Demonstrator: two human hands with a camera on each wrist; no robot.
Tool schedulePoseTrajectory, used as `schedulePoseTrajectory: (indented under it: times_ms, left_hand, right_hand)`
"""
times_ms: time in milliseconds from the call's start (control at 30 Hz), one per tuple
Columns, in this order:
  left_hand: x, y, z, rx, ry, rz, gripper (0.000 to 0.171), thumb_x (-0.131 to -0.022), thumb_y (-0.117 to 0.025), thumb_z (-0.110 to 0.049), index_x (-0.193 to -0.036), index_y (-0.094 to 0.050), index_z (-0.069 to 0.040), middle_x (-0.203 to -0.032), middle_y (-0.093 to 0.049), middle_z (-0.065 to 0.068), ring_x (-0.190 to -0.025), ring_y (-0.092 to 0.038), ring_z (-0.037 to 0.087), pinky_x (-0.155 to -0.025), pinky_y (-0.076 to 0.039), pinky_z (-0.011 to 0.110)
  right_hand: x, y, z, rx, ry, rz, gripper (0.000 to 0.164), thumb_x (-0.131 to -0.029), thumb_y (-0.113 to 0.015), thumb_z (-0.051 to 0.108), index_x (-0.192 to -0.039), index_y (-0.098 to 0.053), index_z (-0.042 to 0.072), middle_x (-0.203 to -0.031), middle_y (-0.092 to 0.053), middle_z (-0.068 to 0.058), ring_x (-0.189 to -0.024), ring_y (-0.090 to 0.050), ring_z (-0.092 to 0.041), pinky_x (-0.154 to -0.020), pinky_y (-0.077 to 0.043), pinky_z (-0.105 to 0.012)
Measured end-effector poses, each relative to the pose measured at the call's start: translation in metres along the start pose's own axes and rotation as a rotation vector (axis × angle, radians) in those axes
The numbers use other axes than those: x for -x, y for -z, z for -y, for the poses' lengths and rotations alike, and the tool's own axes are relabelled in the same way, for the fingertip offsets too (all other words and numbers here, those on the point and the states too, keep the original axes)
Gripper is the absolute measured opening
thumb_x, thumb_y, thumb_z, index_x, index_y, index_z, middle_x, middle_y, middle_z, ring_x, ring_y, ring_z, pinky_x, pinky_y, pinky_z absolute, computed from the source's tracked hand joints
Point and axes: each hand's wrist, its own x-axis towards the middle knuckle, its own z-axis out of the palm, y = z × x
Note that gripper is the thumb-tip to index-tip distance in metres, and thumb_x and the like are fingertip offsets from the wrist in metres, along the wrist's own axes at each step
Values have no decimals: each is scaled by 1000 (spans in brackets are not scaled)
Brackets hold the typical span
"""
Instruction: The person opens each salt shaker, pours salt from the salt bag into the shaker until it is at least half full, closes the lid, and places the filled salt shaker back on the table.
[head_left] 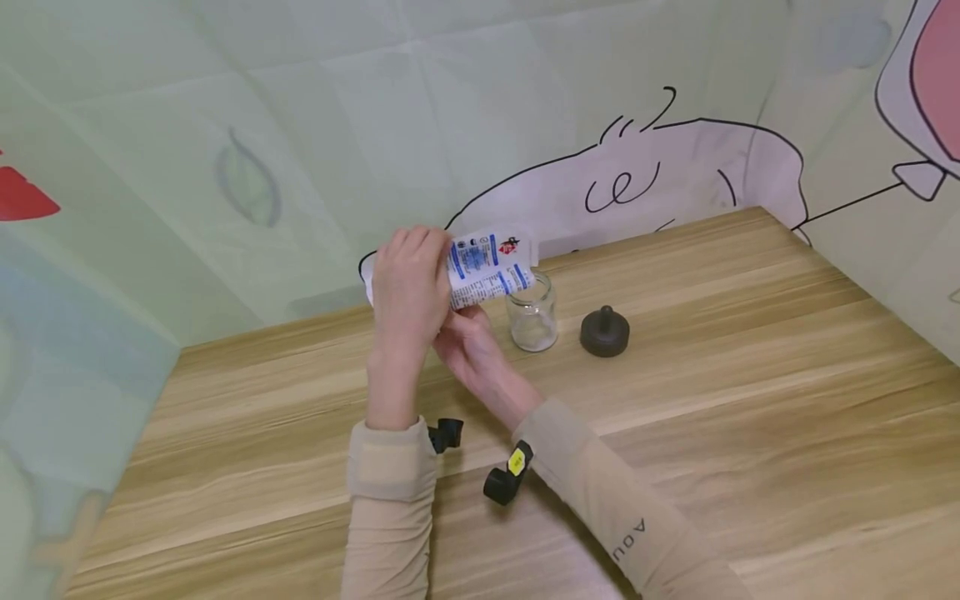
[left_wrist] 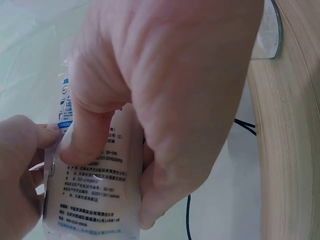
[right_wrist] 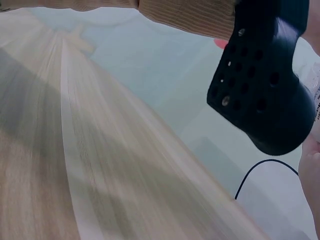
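Now holding white printed packet (head_left: pixel 480 260) aslant at rim of glass jar (head_left: pixel 534 323) on bench (head_left: pixel 750 358), wrapping fingers of left hand (head_left: pixel 408 287) closely round it, pinching edge between thumb and fingers of right hand (head_left: pixel 471 352). Probably feeling light, soft and slick, likely sagging if held by one end; best gripping broadly along sides.

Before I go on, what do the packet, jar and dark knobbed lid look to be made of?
Packet: probably flexible plastic film, slightly glossy; it has a clear edge and small glints.
Jar: most likely smooth, clear glass, given its see-through wall and bright rim.
Knobbed lid: matte and opaque; plastic or rubber, its dull surface doesn't settle which.
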Motion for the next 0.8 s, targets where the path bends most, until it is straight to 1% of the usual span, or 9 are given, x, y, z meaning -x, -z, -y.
schedulePoseTrajectory:
  times_ms: [200, 400, 600, 800]
  left_hand:
    - [-1, 0, 0, 2, -10, 11, 22, -99, -50, -14, -104, -68, -4, -104, -70, 11, -99, -59, 28, -88, -45, 39]
    - [-1, 1, 1, 0, -17, 13, 22, -99, -50, -14, -105, -68, -4, -104, -70, 11, -99, -60, 28, -88, -46, 39]
    - [-1, 1, 1, 11, -29, 3, 20, -98, -52, -14, -105, -69, -4, -105, -70, 11, -99, -60, 27, -88, -45, 39]
    - [-2, 0, -2, 5, -38, -11, 20, -98, -53, -15, -106, -69, -6, -106, -70, 10, -100, -60, 27, -88, -45, 39]
  right_hand:
    - [0, -1, 0, -14, 1, -12, 49, -90, -30, -15, -118, -51, 20, -106, -60, 8, -95, -58, -5, -86, -49, -17]
    - [-1, -1, -1, -17, 0, -20, 48, -91, -31, -14, -118, -51, 20, -106, -60, 8, -96, -57, -5, -86, -48, -17]
    - [-1, -1, -1, -23, 15, -23, 47, -91, -30, -14, -112, -54, 21, -104, -61, 9, -95, -58, -5, -87, -48, -17]
    - [-2, -2, -1, -20, 30, -26, 47, -90, -29, -13, -106, -57, 21, -98, -62, 10, -89, -58, -4, -83, -48, -16]
